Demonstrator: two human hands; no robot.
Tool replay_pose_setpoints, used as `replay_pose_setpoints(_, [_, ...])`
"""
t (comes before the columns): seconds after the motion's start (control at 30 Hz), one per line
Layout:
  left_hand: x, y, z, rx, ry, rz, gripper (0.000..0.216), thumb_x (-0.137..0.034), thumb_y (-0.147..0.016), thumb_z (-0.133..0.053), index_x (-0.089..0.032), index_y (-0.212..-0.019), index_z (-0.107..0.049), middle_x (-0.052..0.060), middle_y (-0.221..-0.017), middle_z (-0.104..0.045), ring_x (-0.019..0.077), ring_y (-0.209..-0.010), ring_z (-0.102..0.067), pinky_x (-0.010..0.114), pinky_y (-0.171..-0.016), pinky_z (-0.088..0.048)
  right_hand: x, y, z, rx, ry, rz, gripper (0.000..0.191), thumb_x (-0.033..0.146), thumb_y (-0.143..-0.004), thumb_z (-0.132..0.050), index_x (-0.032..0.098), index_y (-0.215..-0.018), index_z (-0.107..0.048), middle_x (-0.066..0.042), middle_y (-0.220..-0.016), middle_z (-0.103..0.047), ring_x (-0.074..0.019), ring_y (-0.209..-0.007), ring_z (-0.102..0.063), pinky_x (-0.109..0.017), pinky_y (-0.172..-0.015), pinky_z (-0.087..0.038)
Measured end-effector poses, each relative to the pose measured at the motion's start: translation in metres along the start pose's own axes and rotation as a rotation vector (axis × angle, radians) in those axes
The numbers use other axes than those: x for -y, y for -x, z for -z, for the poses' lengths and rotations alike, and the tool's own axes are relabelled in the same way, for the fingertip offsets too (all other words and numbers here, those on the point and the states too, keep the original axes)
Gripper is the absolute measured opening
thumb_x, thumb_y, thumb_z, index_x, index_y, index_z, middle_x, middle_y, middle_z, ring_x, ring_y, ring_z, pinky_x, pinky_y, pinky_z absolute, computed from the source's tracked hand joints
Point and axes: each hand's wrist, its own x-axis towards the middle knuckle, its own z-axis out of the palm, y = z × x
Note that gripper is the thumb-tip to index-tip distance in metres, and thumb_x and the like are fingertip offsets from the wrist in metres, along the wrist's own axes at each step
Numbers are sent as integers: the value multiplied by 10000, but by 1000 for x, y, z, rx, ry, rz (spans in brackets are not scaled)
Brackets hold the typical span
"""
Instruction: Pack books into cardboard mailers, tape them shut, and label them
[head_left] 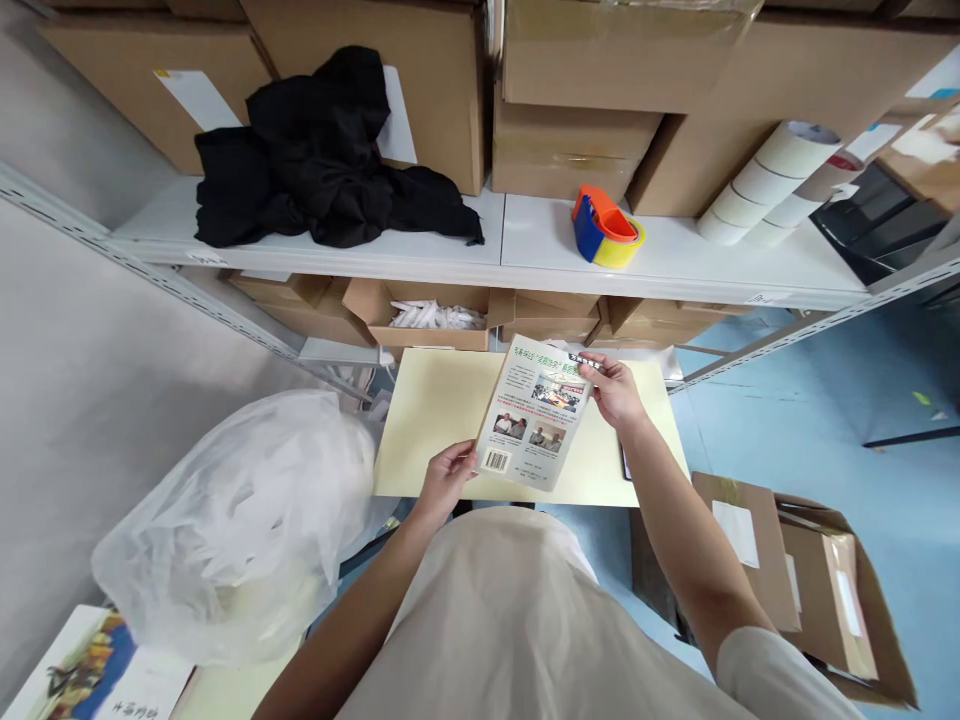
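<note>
A thin printed book (534, 412) is held up over the pale yellow table, tilted, with a barcode and small photos on the side facing me. My left hand (448, 474) pinches its lower left edge near the barcode. At its upper right corner my right hand (616, 388) grips it, thumb on the front and fingers partly hidden. Under the book lies the table (427, 400). Beside my right forearm the edge of a dark flat object (625, 463) shows on the table, mostly covered by the arm.
A shelf (525, 235) with black cloth (330, 160), a tape dispenser (606, 228) and tape rolls (772, 180) stands ahead. Below it is a carton (442, 338) of white items. A full plastic bag (247, 520) sits left; open cartons (817, 590) lie right on the floor.
</note>
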Motion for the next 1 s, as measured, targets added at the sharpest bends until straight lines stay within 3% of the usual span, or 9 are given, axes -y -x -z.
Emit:
replay_pose_setpoints(0.13, [5, 3, 5, 17, -72, -22, 459, -458, -612, -799, -176, -965, -714, 87, -967, -721, 210, -844, -662, 303, -716, -522, -2, 1, -8, 17, 44, 3, 428, 430, -566, -851, 222, -909, -701, -5, -678, -702, -193, -637, -648, -337, -586, -528])
replay_pose_setpoints(0.33, [5, 3, 10, 7, -21, 46, 475, -475, -584, -811, -173, -928, -688, 88, -991, -708, 216, -887, -660, 340, -763, -534, -4, 2, -11, 91, 22, -17, 444, 517, -641, -787, 231, -966, -688, -15, -819, -726, -189, -743, -671, -323, -641, -545])
replay_pose_setpoints(0.53, [11, 0, 13, 48, 44, 54, 467, -472, -594, -811, -164, -902, -645, 74, -952, -691, 182, -855, -651, 311, -778, -527, -3, 0, -13, 95, -7, -42, 433, 510, -635, -792, 226, -944, -690, -19, -815, -720, -192, -746, -663, -327, -661, -537])
replay_pose_setpoints(0.8, [10, -4, 12, 63, 177, 93, 484, -446, -608, -816, -167, -951, -619, 67, -984, -681, 206, -946, -651, 349, -834, -526, -2, -1, -12, 119, -11, -48, 419, 496, -676, -762, 215, -976, -682, -23, -826, -701, -172, -755, -646, -306, -663, -550])
replay_pose_setpoints(0.9, [9, -7, 11, 87, 262, 110, 476, -434, -618, -821, -169, -967, -634, 69, -972, -698, 201, -935, -656, 331, -833, -519, 7, 0, -11, 202, -16, -62, 418, 493, -751, -671, 248, -1089, -664, -20, -909, -694, -160, -793, -641, -306, -698, -553])
replay_pose_setpoints(1.0, [8, -9, 9, 132, 355, 149, 431, -421, -635, -819, -178, -948, -651, 46, -926, -710, 162, -845, -662, 269, -762, -519, 21, -2, -12, 391, 71, -45, 501, 397, -748, -672, 310, -1236, -599, -7, -1028, -676, -161, -848, -640, -342, -774, -549])
